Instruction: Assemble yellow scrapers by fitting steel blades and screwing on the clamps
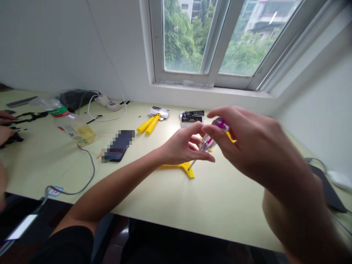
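A screwdriver [204, 143] with a clear and purple handle stands tilted in front of me, its metal shaft pointing down. My right hand [242, 141] has thumb and fingers about the top of the handle. My left hand [183, 145] curls round the lower end of the handle, thumb stretched out below it. Under the hands a yellow plastic piece [188, 169] with a forked end lies on the table, and the shaft's tip meets it. More yellow plastic shows partly behind the right hand; its full shape is hidden.
Beyond my hands lie two yellow handles [149, 125] and black-and-white packets [191, 119]. To the left are a dark phone [118, 146], a tilted drink bottle [73, 126], cables and a power strip [111, 104]. Another person's hand [6, 134] shows far left; a black device [326, 187] sits right.
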`<state>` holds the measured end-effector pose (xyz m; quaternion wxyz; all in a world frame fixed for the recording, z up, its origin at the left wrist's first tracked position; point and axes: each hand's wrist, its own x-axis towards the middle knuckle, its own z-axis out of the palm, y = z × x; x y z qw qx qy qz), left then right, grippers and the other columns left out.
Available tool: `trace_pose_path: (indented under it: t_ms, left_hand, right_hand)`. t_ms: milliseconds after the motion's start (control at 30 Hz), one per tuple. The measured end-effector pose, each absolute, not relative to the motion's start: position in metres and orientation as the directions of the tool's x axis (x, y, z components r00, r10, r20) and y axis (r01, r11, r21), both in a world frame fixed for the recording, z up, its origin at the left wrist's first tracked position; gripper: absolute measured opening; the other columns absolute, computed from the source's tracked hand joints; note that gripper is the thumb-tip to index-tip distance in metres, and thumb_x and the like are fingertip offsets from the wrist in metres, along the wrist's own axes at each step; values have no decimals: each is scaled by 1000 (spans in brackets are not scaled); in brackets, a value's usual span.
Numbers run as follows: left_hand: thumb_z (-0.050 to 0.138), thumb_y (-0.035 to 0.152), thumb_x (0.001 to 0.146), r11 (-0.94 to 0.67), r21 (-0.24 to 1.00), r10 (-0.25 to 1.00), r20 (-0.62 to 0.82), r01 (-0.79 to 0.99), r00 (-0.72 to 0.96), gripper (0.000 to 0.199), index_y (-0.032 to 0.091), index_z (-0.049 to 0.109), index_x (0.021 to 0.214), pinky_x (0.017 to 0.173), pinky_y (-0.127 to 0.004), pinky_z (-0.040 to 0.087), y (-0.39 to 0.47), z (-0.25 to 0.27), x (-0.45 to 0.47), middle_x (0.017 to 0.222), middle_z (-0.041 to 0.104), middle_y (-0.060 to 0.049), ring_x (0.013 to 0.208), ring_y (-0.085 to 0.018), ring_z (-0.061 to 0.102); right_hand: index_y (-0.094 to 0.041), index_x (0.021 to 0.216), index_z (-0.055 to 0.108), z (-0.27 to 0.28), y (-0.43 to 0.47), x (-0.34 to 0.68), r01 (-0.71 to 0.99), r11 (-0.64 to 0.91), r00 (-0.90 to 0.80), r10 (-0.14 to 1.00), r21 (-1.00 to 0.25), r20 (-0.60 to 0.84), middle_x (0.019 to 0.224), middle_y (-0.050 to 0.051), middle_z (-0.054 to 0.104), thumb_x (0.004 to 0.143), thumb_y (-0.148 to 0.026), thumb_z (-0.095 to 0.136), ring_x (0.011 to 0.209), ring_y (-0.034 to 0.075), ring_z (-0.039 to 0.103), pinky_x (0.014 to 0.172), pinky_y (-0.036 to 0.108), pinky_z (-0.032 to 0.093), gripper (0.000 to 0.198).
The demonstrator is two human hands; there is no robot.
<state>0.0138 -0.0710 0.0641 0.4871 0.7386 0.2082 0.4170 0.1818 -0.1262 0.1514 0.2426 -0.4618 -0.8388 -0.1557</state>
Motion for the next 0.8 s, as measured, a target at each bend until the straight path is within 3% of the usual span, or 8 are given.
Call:
trace_pose_path:
  t_ms: [100,267,367,500,567,633,700,800]
  left_hand:
    - [82,33,68,-430,897,712,409,-106,571,51,18,52,106,62,-25,55,-73,63,16,101,58,-4,80,-15,65]
    - [60,31,90,-309,936,511,315,-171,800,26,13,56,108,86,-36,55,-71,68,7,101,62,-10,90,-18,66]
    - [67,29,85,-287,942,560,314,-176,766,28,14,55,106,79,-35,57,-68,62,10,91,63,-6,82,-17,68]
    - [80,31,71,-291,942,685,327,-166,651,51,18,52,111,68,-32,58,-66,54,16,88,62,-3,80,-18,67]
    - [76,33,76,-259,947,639,316,-190,701,45,17,54,112,73,-35,57,-67,57,15,95,63,-6,85,-19,67]
    - [66,34,85,-212,950,544,310,-230,780,32,16,56,110,81,-39,56,-68,61,13,102,63,-9,90,-21,67]
    - [61,32,89,-198,947,510,321,-254,798,26,15,57,108,84,-40,56,-68,63,11,102,62,-10,89,-20,68]
    - [73,27,80,-255,941,625,335,-221,705,37,17,55,111,73,-34,58,-68,60,12,94,61,-5,80,-17,67]
  right_hand:
    - [-18,118,58,144,-118,182,807,588,-479,702,-50,527,94,9,66,96,-35,40,75,20,63,67,30,47,33]
    - [-19,130,52,147,-117,196,664,728,-569,639,-170,518,105,6,67,95,-22,40,91,18,63,79,31,49,38]
    - [-22,121,61,146,-115,197,626,743,-551,636,-237,540,108,5,65,95,-25,43,91,18,63,79,33,51,32]
    - [-25,119,62,137,-110,192,577,741,-420,630,-343,654,100,3,65,88,-24,58,84,17,64,78,34,53,31]
    - [-24,123,58,134,-110,191,454,745,-425,664,-489,616,104,4,67,89,-20,56,88,17,65,79,33,55,35]
    - [-22,120,59,134,-110,192,367,745,-463,666,-557,586,110,4,67,92,-18,49,95,17,65,81,32,56,30]
    - [-22,111,66,135,-110,194,421,769,-461,638,-481,617,113,4,65,93,-21,48,99,19,64,84,34,54,25]
    - [-25,109,70,137,-112,194,577,757,-416,595,-306,688,108,5,65,89,-24,58,92,20,64,82,38,53,23]
